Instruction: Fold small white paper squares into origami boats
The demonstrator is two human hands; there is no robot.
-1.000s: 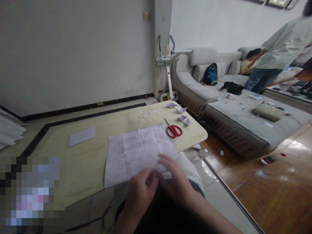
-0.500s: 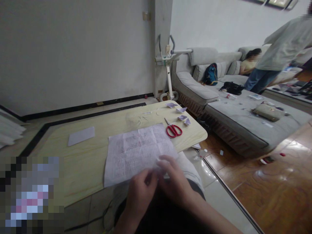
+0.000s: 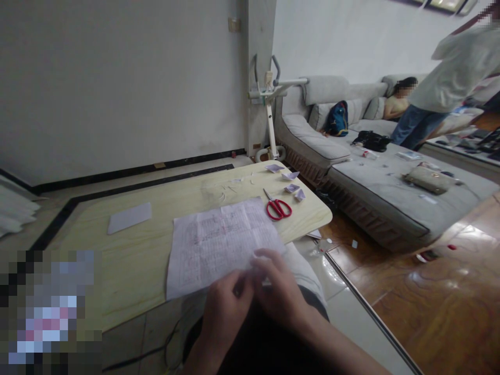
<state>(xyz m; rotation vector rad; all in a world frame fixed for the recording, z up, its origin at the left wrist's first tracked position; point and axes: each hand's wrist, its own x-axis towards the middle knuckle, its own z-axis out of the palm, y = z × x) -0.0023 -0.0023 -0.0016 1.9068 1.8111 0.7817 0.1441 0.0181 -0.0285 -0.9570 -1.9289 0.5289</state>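
Fingers: left hand (image 3: pixel 228 299) curled, right hand (image 3: pixel 283 289) arched, their fingertips drawn close together; a pale bit (image 3: pixel 266 282) shows blurred among them; whether it is pinched, I cannot tell.
Printed sheet (image 3: pixel 219 239): one, thin, creased paper; just beyond the hands, which lie at its 4 to 5 o'clock; its near edge runs along the table's near edge, partly hidden by the hands.
Scissors (image 3: pixel 278 209): one pair, red looped handles, metal blades; at the sheet's 2 o'clock, just beside it.
Folded papers (image 3: pixel 292 188): four, angular and pointed; 1 to 2 o'clock.
Paper strips (image 3: pixel 229 189): several slivers; 12 o'clock.
White rectangle (image 3: pixel 130 218): one, flat; 9 to 10 o'clock, a broad gap of wood grain between it and the sheet.
Table (image 3: pixel 89 271): pale wood grain; rounded corner at 2 to 3 o'clock, just past the scissors.
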